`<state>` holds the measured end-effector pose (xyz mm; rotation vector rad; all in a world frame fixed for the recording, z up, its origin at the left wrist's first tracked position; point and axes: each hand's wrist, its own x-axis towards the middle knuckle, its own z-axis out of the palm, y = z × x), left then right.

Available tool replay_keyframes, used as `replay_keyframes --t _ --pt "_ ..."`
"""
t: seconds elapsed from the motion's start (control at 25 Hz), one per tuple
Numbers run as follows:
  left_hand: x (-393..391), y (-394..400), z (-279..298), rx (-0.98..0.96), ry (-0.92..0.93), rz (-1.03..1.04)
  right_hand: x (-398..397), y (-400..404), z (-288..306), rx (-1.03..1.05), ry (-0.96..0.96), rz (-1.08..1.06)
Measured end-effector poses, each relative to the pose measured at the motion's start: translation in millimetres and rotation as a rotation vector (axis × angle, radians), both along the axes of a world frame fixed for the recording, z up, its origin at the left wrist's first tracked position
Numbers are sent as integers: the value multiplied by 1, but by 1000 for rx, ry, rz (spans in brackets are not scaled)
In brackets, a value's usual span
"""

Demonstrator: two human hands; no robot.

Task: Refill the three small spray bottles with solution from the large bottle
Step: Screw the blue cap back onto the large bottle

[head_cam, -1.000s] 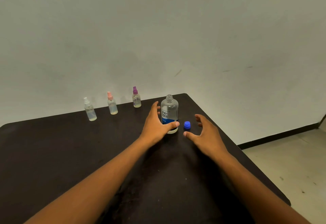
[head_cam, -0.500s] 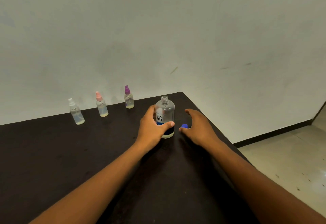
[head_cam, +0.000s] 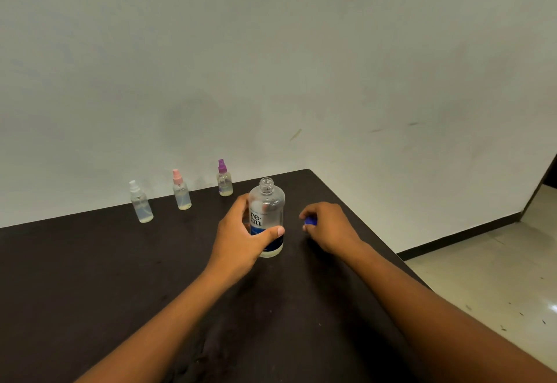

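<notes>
My left hand [head_cam: 241,239] wraps large bottle [head_cam: 267,217] — steadying it | right hand [head_cam: 327,227] pinches blue cap [head_cam: 310,221] — to recap, I judge

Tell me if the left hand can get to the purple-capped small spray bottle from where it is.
Probably yes: the left hand grips the large clear bottle, and the purple-capped small spray bottle stands just beyond, nothing between; it must let go first.

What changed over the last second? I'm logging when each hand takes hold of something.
The right hand closed in from hovering open and now curls its fingers over the blue cap on the table. The left hand wrapped more fully round the large bottle and grips it. The bottle stays upright and uncapped; the three small spray bottles remain in their row by the wall.
</notes>
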<state>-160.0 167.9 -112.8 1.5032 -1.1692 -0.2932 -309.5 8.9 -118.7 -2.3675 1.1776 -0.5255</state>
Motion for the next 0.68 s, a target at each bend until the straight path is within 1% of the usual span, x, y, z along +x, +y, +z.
replay_keyframes --t 0.16,0.4,0.56,0.68 --pt "-3 38 12 -18 -22 23 -5 38 45 -18 -167 100" --pt "-13 90 33 -41 -70 54 -16 108 126 -79 -333 269" --pt "-21 119 44 -44 -77 60 -25 150 167 -94 -423 387" --pt "-28 133 50 -41 -73 56 -27 171 181 -80 -440 477"
